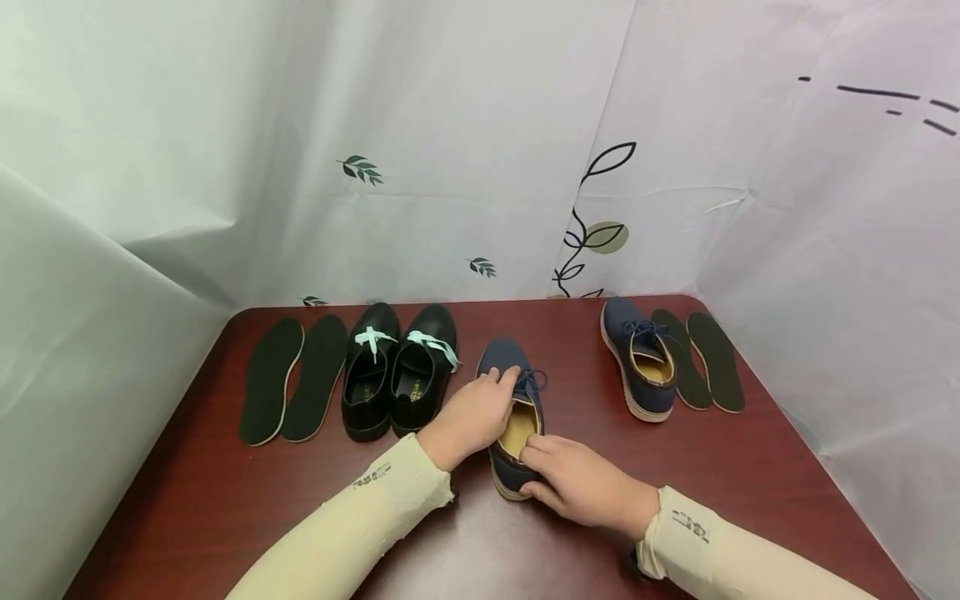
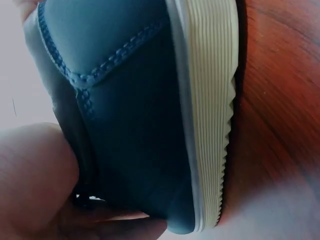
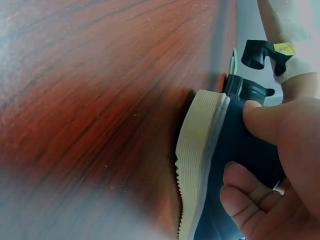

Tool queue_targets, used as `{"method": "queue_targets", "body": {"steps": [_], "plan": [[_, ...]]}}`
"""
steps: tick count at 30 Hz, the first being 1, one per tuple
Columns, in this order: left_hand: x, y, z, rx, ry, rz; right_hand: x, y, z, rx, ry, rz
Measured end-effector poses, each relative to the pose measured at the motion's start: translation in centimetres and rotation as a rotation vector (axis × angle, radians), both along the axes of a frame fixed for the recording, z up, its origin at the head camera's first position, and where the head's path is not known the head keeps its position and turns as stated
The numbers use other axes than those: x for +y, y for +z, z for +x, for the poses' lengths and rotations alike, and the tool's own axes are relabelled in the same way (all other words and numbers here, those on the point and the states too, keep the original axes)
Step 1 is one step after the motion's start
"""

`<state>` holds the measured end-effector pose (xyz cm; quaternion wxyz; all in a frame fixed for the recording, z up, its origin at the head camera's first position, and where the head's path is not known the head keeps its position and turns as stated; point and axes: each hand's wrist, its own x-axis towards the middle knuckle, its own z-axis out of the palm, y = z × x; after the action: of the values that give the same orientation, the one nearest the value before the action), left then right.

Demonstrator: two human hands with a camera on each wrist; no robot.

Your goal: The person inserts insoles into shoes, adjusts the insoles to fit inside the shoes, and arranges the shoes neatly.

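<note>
A navy lace-up shoe with a pale ridged sole stands on the table, toe pointing away. My left hand grips its upper by the laces, over the front of the opening. At the heel, my right hand pinches the collar, fingers inside the rim and thumb outside. A tan lining shows in the opening between the hands. In the left wrist view the shoe's side fills the middle. The right wrist view shows its dark heel under my right thumb and fingers.
Two black shoes with pale laces stand left of the held shoe, beside two dark insoles. On the right are the other navy shoe and two more insoles. White curtains surround the reddish-brown table.
</note>
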<state>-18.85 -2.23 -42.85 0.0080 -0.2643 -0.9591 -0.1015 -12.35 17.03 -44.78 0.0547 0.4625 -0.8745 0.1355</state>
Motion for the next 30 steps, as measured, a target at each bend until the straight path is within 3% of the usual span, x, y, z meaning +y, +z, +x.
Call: {"method": "queue_targets", "body": {"steps": [5, 13, 20, 22, 25, 30], "plan": [[0.5, 0.2, 0.1, 0.074, 0.061, -0.011, 0.1, 0.1, -0.1, -0.001, 0.016, -0.011], [1.6, 0.7, 0.7, 0.113, 0.055, -0.066, 0.0, 0.0, -0.2, 0.003, 0.015, -0.012], [0.6, 0.1, 0.1, 0.232, -0.064, -0.146, 0.0, -0.2, 0.1, -0.001, 0.007, -0.030], [0.3, 0.1, -0.2, 0.202, -0.088, -0.135, 0.0, -0.2, 0.1, -0.009, 0.002, -0.027], [-0.1, 0.2, -0.6, 0.123, -0.073, -0.090, 0.0, -0.1, 0.0, -0.018, -0.009, -0.022], [-0.7, -0.4, -1.2, -0.036, -0.057, 0.044, 0.0, -0.2, 0.0, -0.030, -0.016, -0.017]]}}
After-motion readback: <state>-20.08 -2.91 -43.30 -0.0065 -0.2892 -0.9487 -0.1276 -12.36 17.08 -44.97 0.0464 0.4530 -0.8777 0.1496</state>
